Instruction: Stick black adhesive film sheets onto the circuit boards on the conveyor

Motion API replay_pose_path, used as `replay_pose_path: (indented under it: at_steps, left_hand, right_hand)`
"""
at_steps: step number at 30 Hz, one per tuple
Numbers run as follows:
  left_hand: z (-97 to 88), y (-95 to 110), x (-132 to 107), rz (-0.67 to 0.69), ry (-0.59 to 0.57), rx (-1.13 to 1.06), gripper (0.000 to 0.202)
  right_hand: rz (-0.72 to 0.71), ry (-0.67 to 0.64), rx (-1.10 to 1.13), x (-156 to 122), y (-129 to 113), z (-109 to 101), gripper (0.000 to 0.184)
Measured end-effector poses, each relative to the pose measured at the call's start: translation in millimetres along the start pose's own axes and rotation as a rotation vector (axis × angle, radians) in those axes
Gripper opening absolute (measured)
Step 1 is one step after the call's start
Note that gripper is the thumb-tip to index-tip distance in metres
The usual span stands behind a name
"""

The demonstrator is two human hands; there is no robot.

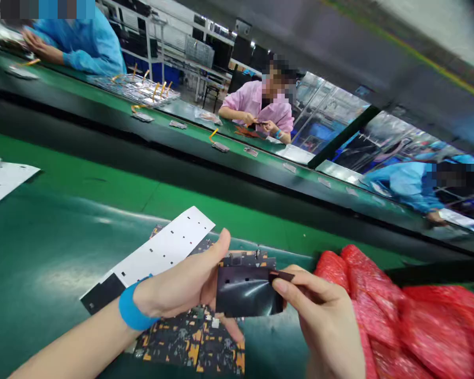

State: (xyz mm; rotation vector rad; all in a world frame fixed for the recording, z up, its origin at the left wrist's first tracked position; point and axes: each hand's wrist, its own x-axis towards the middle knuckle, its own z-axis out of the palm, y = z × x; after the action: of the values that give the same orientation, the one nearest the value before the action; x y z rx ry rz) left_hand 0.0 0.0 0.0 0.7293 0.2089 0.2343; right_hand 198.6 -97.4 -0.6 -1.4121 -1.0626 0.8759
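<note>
My left hand (pixel 187 284), with a blue wristband, grips a small circuit board (pixel 247 259) whose face is covered by a glossy black film (pixel 243 289). My right hand (pixel 319 310) pinches the right edge of that film between thumb and forefinger. Both hands hover just above a green bench mat (pixel 55 252). Under them lies a larger black-and-orange circuit panel (pixel 189 339) and a white backing sheet (pixel 161 252) with small holes and a black end.
A red plastic bag (pixel 414 316) bulges at the right. More white sheets (pixel 2 181) lie at the far left. A dark conveyor (pixel 181 158) crosses behind the mat; beyond it, three other people work at a green bench with trays (pixel 136 88) and small parts.
</note>
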Motion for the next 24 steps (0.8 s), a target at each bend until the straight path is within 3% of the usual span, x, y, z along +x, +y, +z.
replay_pose_path:
  at_steps: [24]
  left_hand:
    - [0.3,2.0,2.1,0.016,0.021,0.013,0.07]
  right_hand:
    - [-0.038,0.027,-0.013,2.7,-2.2,3.5,0.009]
